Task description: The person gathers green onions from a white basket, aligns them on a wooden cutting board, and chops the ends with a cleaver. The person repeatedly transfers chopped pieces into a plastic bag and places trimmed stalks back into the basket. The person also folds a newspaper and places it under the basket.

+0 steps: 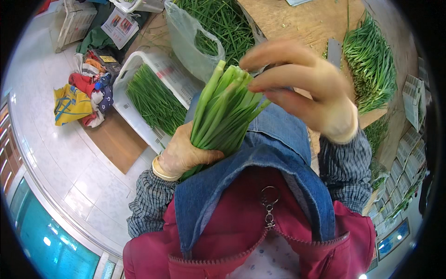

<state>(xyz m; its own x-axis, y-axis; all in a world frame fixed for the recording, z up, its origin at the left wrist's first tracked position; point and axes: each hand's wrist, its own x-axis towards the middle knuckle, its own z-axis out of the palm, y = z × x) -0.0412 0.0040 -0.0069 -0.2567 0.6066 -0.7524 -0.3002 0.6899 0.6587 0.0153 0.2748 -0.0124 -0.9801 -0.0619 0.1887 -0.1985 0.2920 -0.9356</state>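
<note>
My left hand (188,151), in a thin pale glove, is closed around a bunch of chives (223,111) in front of my chest. The pale, thicker ends of the stalks point up and away from me; the leafy ends run down below the hand. My right hand (306,86), gloved too and slightly blurred, hovers over the top right of the bunch. Its fingers are stretched and apart, with the fingertips close to the stalk ends. Whether they touch the stalks I cannot tell.
A white plastic basket (134,109) with chives lined up inside stands at the left. Behind it, a clear plastic bag (188,39) holds loose greens. A wooden board (297,21) carries a big chive pile (371,63) and a grey flat blade (334,52). Cloths and a yellow bag (72,104) lie far left.
</note>
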